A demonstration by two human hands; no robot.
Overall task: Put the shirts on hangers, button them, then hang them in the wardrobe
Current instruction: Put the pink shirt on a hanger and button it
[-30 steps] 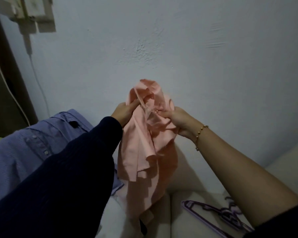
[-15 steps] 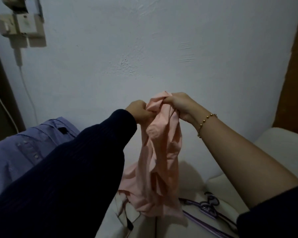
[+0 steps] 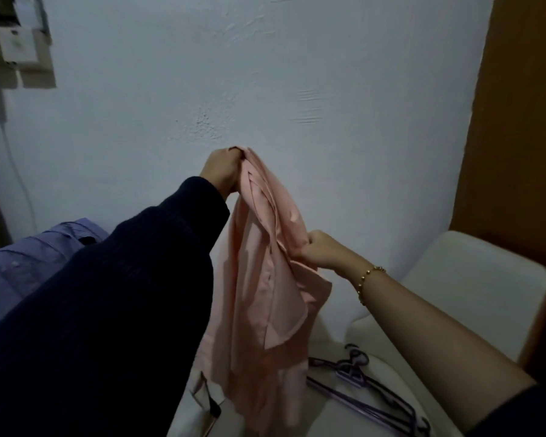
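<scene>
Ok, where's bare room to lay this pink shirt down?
The pale armrest, between the wall and the brown panel, is bare. A bare strip of cushion lies between it and the hangers. Crowded: hangers lower right, blue shirt left, pink shirt hanging in the middle.

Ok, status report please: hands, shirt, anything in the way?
Left hand grips pink shirt at top, right hand grips it lower. Shirt hangs loose, no hanger seen. Hangers lie below on cushion. Nothing blocking.
</scene>
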